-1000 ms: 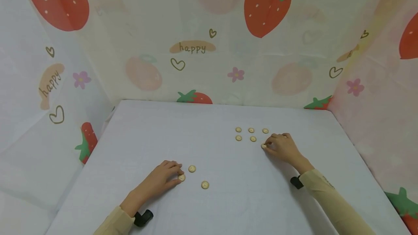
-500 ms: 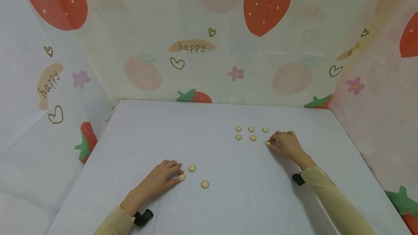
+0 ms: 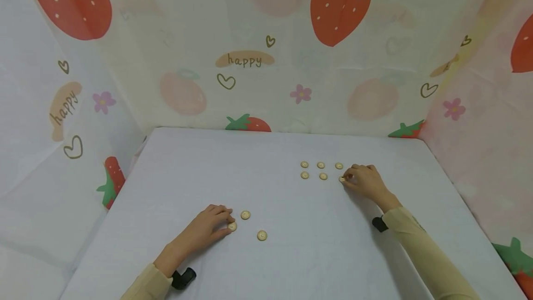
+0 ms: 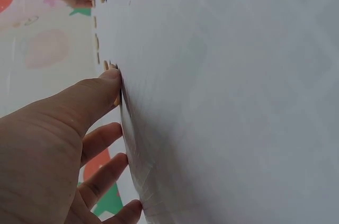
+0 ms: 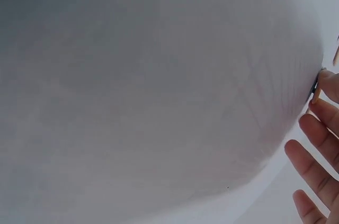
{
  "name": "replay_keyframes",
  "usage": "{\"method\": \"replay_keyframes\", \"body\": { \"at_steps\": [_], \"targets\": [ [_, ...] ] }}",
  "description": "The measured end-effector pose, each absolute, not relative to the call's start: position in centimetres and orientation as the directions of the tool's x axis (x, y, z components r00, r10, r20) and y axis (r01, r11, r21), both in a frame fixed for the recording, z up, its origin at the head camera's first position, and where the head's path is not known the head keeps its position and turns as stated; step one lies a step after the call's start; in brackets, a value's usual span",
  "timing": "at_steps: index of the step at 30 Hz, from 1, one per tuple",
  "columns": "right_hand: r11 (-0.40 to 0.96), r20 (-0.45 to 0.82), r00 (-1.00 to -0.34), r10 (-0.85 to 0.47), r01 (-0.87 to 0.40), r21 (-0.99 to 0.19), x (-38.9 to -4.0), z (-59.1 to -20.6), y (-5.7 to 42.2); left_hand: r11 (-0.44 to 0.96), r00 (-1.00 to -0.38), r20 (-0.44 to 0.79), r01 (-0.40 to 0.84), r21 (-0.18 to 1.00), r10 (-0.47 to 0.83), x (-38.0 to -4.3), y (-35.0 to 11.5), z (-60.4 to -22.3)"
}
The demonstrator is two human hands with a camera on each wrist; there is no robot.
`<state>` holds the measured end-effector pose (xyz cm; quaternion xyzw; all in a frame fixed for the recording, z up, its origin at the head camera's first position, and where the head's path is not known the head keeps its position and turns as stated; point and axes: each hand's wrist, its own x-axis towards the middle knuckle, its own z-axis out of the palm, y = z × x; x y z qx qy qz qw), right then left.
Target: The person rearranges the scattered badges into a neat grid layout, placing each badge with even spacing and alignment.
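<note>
1. Hands first: right hand (image 3: 366, 183), toward 2 o'clock on the desk (image 3: 187, 165), has thumb and forefinger closed on a pinched button (image 3: 342, 179); its other fingers fan apart.

2. Left hand (image 3: 205, 229), toward 8 o'clock on the desk, has its thumb and a fingertip close together with a held button (image 3: 232, 227) between them – the other fingers are spread, tips down at the white surface.

3. The pinched button sits at the right end of the front row, at 3 o'clock from the middle front button (image 3: 323, 176); whether it lies flat is hard to tell. Farther along at 9 o'clock is the left front button (image 3: 305, 175).

4. At 12 o'clock from those lies the back row of three buttons (image 3: 321, 165), evenly spaced and apart from each other.

5. Near the held button, toward 2 o'clock, is one loose button (image 3: 245, 215); a second loose button (image 3: 262, 235) lies between 3 and 4 o'clock – both untouched.

6. Behind the desk, at 12 o'clock, hangs a strawberry-print curtain (image 3: 258, 91).
</note>
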<state>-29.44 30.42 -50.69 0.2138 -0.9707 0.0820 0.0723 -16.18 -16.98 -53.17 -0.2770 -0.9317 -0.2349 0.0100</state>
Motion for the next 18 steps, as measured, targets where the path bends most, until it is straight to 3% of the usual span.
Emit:
{"method": "replay_keyframes", "body": {
  "at_steps": [18],
  "targets": [
    [0.896,0.183,-0.899,-0.399,-0.424,-0.132,-29.81,-50.68,30.30,0.743,-0.853,0.139,0.510,0.433,0.504,-16.09,-16.94,-53.08]
  ]
}}
